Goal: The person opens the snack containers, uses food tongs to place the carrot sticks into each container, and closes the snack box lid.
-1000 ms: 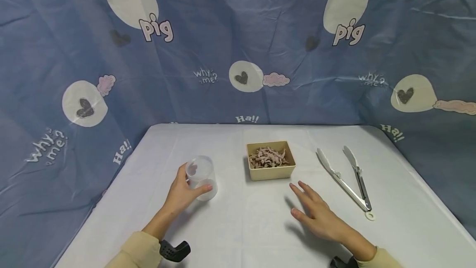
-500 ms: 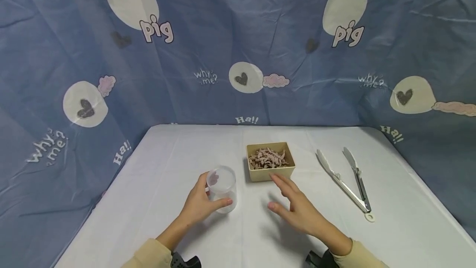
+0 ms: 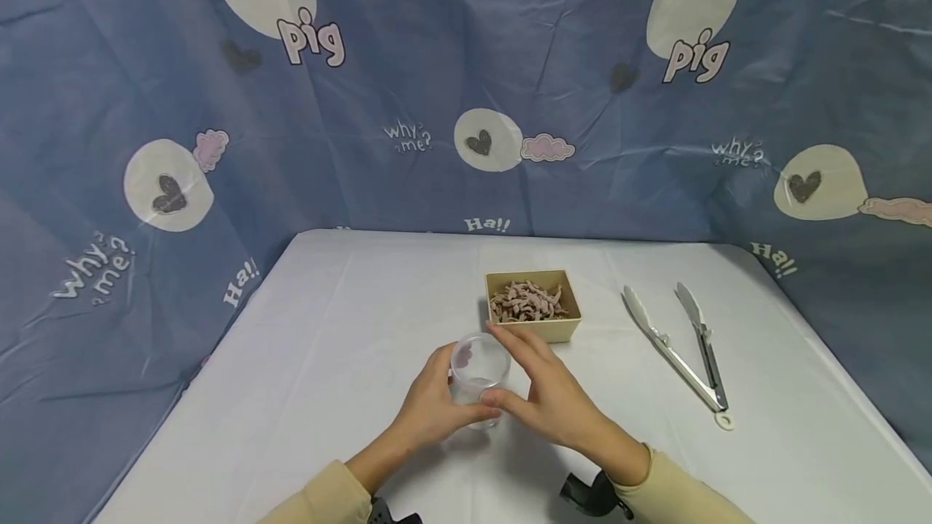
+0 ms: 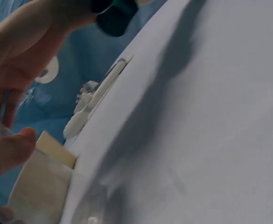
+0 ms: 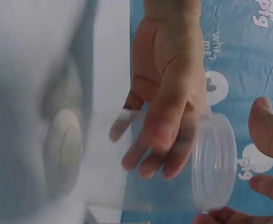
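In the head view my left hand (image 3: 433, 407) grips a clear, empty-looking plastic jar (image 3: 482, 364) by its side, thumb toward me. The right wrist view shows the left thumb and fingers round the jar's see-through wall, with its lid (image 5: 215, 161) on. My right hand (image 3: 549, 399) is beside the jar's top, its fingers stretched past the far side and its thumb near the front. In the right wrist view a gap separates that thumb (image 5: 262, 123) from the lid; one lower fingertip lies close to the rim, and contact is unclear.
Behind the hands stands a beige square box (image 3: 535, 331) heaped with brownish-pink curled strips. Metal tongs (image 3: 677, 358) lie spread on the right of the white-covered table (image 3: 349, 346). A blue printed curtain (image 3: 349, 176) encloses the back and sides.
My left hand has carried the jar rightward and slightly toward me, to in front of the box. My right hand has moved left until it is beside the jar. Box and tongs stay put.
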`<state>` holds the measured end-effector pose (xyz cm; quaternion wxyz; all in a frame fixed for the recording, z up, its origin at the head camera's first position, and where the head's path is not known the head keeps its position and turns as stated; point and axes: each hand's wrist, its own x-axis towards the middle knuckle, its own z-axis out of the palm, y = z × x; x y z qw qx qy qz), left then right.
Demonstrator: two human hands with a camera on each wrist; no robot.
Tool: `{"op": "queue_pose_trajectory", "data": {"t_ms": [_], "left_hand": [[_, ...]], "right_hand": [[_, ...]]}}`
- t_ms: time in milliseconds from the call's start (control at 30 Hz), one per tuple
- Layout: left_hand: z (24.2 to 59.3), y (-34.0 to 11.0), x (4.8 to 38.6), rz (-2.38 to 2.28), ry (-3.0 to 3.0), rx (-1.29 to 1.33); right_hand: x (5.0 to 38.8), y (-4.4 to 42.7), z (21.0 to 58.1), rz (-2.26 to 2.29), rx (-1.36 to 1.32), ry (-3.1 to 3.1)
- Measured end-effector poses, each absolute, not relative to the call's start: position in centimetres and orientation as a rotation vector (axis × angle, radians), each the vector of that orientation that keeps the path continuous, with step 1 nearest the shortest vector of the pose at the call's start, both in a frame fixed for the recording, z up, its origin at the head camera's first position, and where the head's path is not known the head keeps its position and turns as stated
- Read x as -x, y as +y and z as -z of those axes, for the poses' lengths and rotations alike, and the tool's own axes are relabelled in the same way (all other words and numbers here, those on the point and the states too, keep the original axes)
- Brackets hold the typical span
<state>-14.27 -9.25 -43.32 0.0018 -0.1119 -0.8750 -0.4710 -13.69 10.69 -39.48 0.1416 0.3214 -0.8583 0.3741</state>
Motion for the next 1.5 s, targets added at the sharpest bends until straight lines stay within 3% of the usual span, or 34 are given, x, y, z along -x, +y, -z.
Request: {"op": "queue_pose_trajectory", "data": {"t_ms": [300, 700, 833, 1067, 1367, 1500], "left_hand": [[43.6, -8.2, 14.1, 1.329, -2.704, 0.401], [44.0, -8.6, 15.0, 1.267, -2.668, 0.472], [43.9, -9.5, 15.7, 1.349, -2.691, 0.604], [43.6, -11.0, 17.2, 1.679, -2.758, 0.957], [43.5, -9.7, 15.4, 1.379, -2.883, 0.653], [43.6, -9.6, 15.1, 1.311, -2.884, 0.630]], "right_hand": [[14.0, 9.0, 39.8, -0.866, -0.918, -2.351], [14.8, 8.8, 39.6, -0.938, -0.935, -2.274], [15.6, 9.4, 39.1, -0.944, -1.060, -2.314], [17.5, 11.4, 38.1, -1.116, -1.519, -2.399], [15.7, 11.1, 36.7, -0.680, -1.203, -2.602], [15.1, 10.8, 36.5, -0.564, -1.198, -2.590]]}}
